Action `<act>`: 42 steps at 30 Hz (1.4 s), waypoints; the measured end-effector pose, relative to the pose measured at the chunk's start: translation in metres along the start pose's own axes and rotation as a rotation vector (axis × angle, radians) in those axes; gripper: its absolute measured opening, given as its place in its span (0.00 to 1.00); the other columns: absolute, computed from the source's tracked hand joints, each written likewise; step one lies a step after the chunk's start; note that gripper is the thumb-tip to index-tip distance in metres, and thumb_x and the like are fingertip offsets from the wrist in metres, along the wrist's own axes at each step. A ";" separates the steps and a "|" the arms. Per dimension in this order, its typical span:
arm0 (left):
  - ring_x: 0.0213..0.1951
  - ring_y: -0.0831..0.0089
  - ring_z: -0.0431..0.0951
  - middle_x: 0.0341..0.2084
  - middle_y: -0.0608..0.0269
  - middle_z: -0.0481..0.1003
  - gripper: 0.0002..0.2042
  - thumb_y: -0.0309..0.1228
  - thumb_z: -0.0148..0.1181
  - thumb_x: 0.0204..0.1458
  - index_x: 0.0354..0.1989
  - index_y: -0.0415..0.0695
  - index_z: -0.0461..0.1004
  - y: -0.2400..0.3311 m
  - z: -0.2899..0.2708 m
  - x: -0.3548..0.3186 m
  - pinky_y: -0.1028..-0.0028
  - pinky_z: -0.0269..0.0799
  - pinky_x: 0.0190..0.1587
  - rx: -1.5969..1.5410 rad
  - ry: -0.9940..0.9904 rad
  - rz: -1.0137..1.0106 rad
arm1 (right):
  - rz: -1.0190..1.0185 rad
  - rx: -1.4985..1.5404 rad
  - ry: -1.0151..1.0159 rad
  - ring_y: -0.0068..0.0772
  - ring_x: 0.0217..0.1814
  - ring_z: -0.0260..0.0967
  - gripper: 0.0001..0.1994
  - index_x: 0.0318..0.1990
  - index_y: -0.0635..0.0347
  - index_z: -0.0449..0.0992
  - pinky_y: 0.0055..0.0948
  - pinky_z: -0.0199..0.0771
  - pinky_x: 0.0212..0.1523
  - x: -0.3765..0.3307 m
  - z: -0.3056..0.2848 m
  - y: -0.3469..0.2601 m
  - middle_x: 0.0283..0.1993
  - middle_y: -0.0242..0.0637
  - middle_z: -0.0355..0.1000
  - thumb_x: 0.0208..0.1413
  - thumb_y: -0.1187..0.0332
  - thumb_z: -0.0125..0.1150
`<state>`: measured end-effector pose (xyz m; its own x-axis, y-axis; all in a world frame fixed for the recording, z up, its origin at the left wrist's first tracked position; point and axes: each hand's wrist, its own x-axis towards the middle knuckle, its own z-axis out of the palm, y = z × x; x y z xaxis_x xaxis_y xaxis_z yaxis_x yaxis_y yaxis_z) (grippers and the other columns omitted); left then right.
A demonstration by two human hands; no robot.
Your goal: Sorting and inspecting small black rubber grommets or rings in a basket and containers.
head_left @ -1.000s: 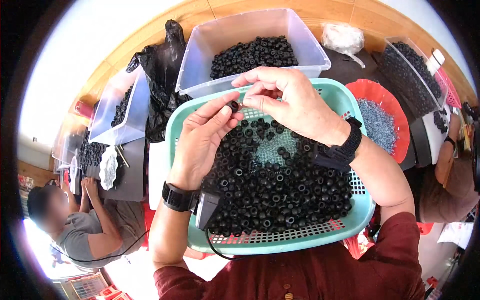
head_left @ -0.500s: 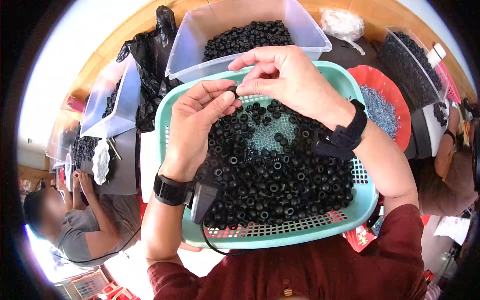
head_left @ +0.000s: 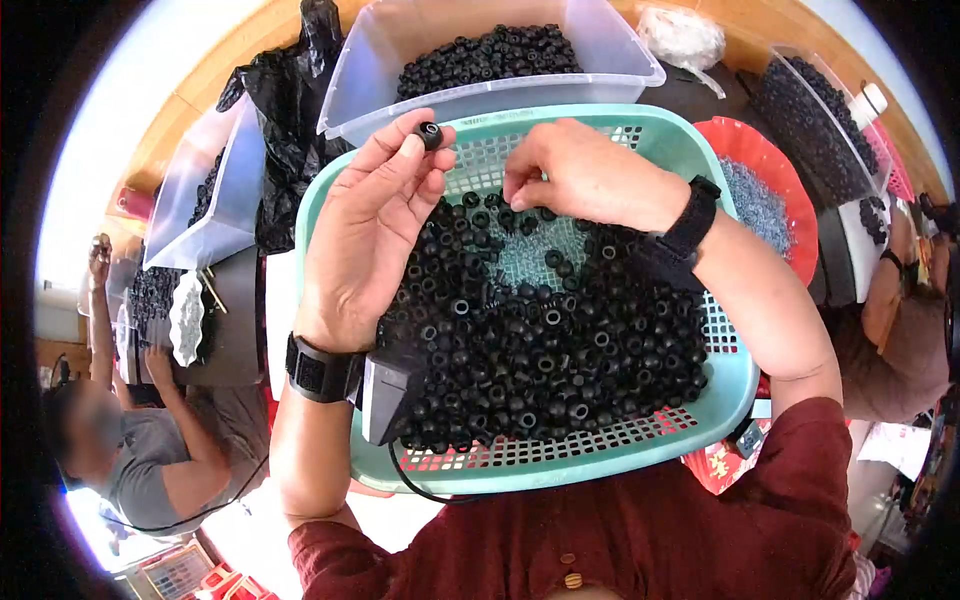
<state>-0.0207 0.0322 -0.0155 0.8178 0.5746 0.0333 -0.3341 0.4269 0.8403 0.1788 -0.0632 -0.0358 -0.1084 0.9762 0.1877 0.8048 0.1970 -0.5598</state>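
Observation:
My left hand [head_left: 360,220] is raised over the left side of a green plastic basket [head_left: 655,118], thumb and fingers closed on a small round black piece with a hole [head_left: 430,135]. My right hand [head_left: 595,175] hangs over the far part of the basket, its fingers curled and pinched just above several black pieces; whatever is between the fingertips is hidden. A heap of similar hollow black pieces [head_left: 540,370] fills most of the basket. Small pale blue-grey bits [head_left: 535,258] lie in a gap amid them. Both wrists wear black straps.
Beyond the basket stands a clear tub [head_left: 350,115] of black pieces. A red dish [head_left: 805,220] of blue-grey bits sits at the right. A black plastic bag [head_left: 290,140] and another clear tub [head_left: 195,240] are at the left. Co-workers [head_left: 150,460] sit on both sides.
My hands have parted. The left moved up and left with the black piece, turning its hole into view; the right came down toward the pieces. The left co-worker raised an arm.

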 end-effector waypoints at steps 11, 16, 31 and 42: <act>0.42 0.77 0.73 0.44 0.59 0.73 0.16 0.25 0.50 0.58 0.54 0.34 0.67 0.000 0.007 -0.004 0.80 0.68 0.49 0.010 -0.008 -0.027 | 0.137 -0.417 -0.063 0.45 0.31 0.74 0.06 0.28 0.58 0.81 0.40 0.73 0.32 -0.005 0.025 -0.013 0.25 0.44 0.75 0.39 0.70 0.67; 0.42 0.77 0.72 0.44 0.58 0.71 0.19 0.26 0.50 0.58 0.57 0.32 0.61 0.001 0.006 -0.002 0.81 0.69 0.47 0.028 -0.025 -0.024 | 0.074 -0.358 -0.058 0.45 0.31 0.74 0.05 0.27 0.59 0.80 0.40 0.72 0.31 -0.007 0.029 -0.010 0.24 0.43 0.74 0.40 0.71 0.66; 0.36 0.80 0.73 0.37 0.64 0.74 0.13 0.33 0.53 0.59 0.48 0.38 0.72 -0.001 0.006 -0.004 0.82 0.69 0.42 -0.006 0.014 -0.087 | -0.013 0.678 0.394 0.13 0.33 0.64 0.08 0.39 0.62 0.74 0.17 0.67 0.34 0.006 -0.014 -0.035 0.33 0.24 0.71 0.57 0.67 0.58; 0.35 0.79 0.73 0.35 0.65 0.75 0.10 0.32 0.55 0.57 0.43 0.41 0.73 -0.004 0.007 -0.002 0.80 0.70 0.42 -0.093 -0.064 -0.113 | -0.314 0.320 0.539 0.25 0.37 0.72 0.06 0.38 0.60 0.77 0.23 0.71 0.34 0.008 -0.006 -0.042 0.41 0.33 0.69 0.51 0.73 0.61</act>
<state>-0.0176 0.0251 -0.0151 0.8797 0.4750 -0.0223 -0.2774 0.5508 0.7872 0.1476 -0.0642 -0.0056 0.0633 0.7040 0.7074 0.5621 0.5605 -0.6082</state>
